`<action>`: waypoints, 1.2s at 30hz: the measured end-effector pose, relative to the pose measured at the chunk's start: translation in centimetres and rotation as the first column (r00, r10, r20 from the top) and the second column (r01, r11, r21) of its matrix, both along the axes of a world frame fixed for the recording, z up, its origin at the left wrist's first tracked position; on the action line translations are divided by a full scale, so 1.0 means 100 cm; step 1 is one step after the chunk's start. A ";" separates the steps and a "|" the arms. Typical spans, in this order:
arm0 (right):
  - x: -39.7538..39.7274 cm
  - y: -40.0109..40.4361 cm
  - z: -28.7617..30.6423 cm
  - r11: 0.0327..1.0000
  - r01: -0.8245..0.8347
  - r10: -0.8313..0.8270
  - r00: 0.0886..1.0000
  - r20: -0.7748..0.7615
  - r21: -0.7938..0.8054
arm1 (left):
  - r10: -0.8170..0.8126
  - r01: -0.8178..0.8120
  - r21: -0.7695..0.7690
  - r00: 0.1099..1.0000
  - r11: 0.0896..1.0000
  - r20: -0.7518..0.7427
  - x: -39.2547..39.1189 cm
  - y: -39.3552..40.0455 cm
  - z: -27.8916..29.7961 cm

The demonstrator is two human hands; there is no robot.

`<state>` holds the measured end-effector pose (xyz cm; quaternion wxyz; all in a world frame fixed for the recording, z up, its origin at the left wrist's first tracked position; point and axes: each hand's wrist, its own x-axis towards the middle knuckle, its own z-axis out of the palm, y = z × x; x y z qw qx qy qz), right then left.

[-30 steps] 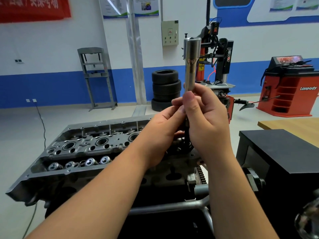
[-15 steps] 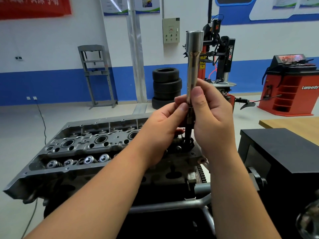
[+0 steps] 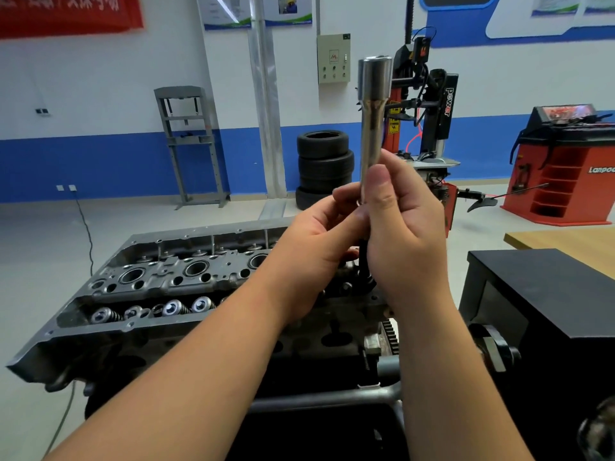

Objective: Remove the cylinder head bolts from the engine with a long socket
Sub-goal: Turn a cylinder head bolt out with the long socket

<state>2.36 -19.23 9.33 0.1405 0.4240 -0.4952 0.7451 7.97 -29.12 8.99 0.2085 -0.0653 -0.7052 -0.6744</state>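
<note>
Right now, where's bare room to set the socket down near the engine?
Bare patches: the black box top right of the engine, and the wooden table corner behind it. The engine's top is crowded with valve springs and bores. Both hands grip the socket.

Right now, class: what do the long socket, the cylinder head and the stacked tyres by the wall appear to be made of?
Long socket: looks like polished, chrome-like steel; bright mirror highlights along its barrel.
Cylinder head: probably cast aluminium, though the alloy can't be confirmed; dull grey, slightly rough surface with machined bores.
Stacked tyres: black rubber, matt, with visible tread grooves.
</note>
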 end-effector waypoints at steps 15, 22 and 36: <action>0.000 0.001 -0.001 1.000 -0.007 0.007 1.000 -0.002 -0.003 | 0.056 -0.056 -0.014 0.998 0.998 0.021 0.002 0.002 0.002; -0.002 0.002 -0.002 0.998 0.059 -0.059 0.998 0.009 -0.035 | 0.062 -0.061 -0.039 0.998 0.997 0.012 0.000 0.001 0.000; 0.001 -0.004 -0.002 0.998 0.051 -0.052 0.999 -0.002 -0.038 | 0.064 -0.064 -0.020 0.998 0.998 0.027 0.001 0.001 0.001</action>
